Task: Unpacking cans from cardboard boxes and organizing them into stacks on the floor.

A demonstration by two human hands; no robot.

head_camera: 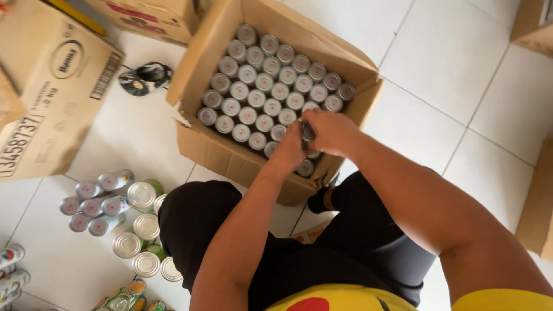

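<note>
Hands meet over the near right corner of the open cardboard box (222,151), seen from the head camera. The right hand (331,131) closes around a small can (308,132), its silver end showing between the fingers; the left hand (290,151) presses in beside it, touching the same can, though how firmly it grips I cannot tell. Rows of silver-topped cans (265,92) fill the box almost wall to wall, leaving free room only at that near corner. Left of the box, loose cans (109,204) stand and lie on the white tiled floor (449,63). Right of the box, the tiles run bare to another carton (538,201).
</note>
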